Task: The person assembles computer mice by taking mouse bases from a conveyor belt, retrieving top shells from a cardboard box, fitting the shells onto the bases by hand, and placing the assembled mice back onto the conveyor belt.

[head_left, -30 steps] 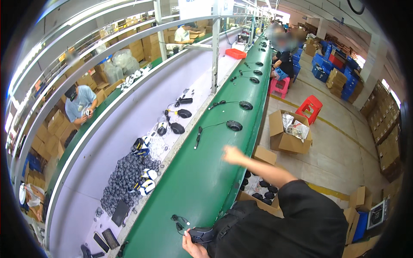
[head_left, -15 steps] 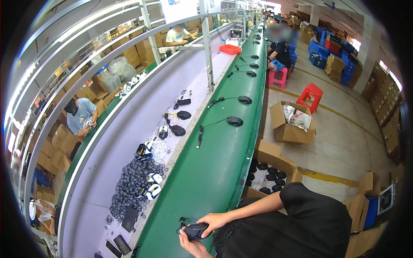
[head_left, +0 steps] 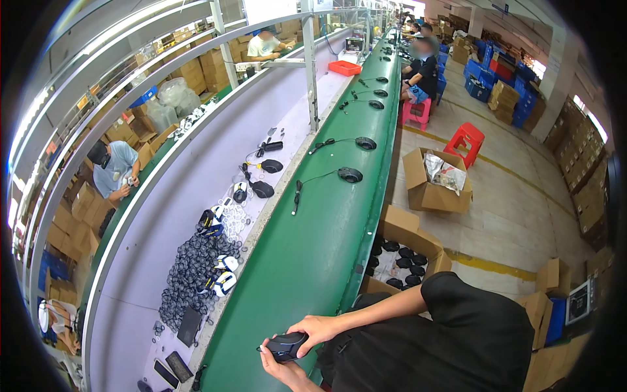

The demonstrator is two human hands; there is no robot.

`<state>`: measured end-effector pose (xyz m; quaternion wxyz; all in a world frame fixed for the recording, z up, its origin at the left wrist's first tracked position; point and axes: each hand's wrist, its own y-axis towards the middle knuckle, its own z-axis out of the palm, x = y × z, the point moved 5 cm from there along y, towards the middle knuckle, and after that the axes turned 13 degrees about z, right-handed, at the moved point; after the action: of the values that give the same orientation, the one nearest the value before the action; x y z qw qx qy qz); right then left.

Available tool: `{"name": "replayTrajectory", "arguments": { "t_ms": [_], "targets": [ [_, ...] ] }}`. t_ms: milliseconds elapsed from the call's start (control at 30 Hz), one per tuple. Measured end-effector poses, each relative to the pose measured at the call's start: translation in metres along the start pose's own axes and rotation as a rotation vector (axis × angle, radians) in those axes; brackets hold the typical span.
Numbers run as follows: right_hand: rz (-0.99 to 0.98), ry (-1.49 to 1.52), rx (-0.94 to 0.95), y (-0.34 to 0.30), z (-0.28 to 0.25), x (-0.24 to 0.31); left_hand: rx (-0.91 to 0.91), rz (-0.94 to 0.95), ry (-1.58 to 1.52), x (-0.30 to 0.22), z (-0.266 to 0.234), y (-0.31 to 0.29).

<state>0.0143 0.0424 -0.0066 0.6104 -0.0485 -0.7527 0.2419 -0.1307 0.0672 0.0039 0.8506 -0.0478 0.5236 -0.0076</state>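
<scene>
Black mouse (head_left: 282, 348) still gripped by left hand (head_left: 282, 371); right hand (head_left: 320, 329), earlier stretched over green belt (head_left: 287, 274), now grasps it too.

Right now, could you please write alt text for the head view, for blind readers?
A person's left hand and right hand hold a black computer mouse over a green belt. Corded mice lie farther along it; small dark parts are heaped at left, and an open box of mice stands at right.
</scene>
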Motion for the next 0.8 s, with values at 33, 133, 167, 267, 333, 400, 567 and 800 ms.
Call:
{"name": "replayTrajectory", "arguments": {
  "t_ms": [33,133,167,267,333,400,567,800],
  "targets": [
    [0.003,-0.004,0.006,0.0,0.0,0.003,0.012,0.006,-0.004,-0.003,0.0,0.0],
    [0.079,0.046,0.043,-0.005,-0.004,0.006,0.058,-0.003,-0.083,-0.009,0.007,-0.003],
    [0.081,0.079,0.06,-0.007,-0.007,0.01,0.056,-0.006,-0.087,-0.011,0.009,-0.004],
    [0.061,0.072,0.067,-0.007,-0.013,0.017,0.053,0.024,-0.104,-0.014,0.012,-0.006],
    [0.036,0.033,0.058,-0.01,-0.017,0.022,0.078,0.067,-0.094,-0.013,0.011,-0.003],
    [-0.021,-0.132,0.029,-0.017,-0.02,0.034,0.105,0.11,-0.069,-0.013,0.013,0.0],
    [-0.089,-0.141,-0.072,-0.026,-0.031,0.045,0.167,0.145,-0.041,-0.021,0.023,0.004],
    [-0.115,-0.08,-0.098,-0.027,-0.024,0.044,0.088,0.1,-0.054,-0.029,0.029,-0.003]
  ]
}}
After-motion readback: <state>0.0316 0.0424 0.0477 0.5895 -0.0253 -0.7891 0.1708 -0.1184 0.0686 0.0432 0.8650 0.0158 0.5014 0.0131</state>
